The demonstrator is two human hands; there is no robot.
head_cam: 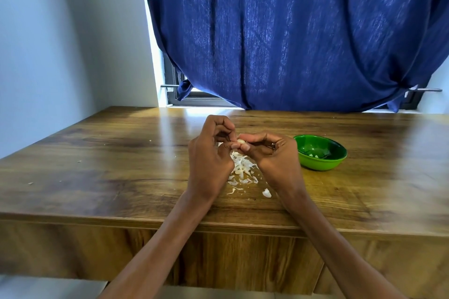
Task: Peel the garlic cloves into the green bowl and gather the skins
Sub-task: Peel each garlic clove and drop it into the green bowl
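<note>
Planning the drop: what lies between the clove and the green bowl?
Only the right hand holding the clove; beyond it, bare table to the bowl, head view.

A glossy wooden surface with dark grain stood against a pale wall. Behind it a deep blue curtain hung over a dark-framed window, its lower corners tied back. Daylight showed at the curtain's left edge.

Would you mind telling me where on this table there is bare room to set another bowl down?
The table is bare left of the left hand, save a few crumbs, and beyond and right of the green bowl. It is crowded between the hands, where the skins lie, on to the bowl.
</note>
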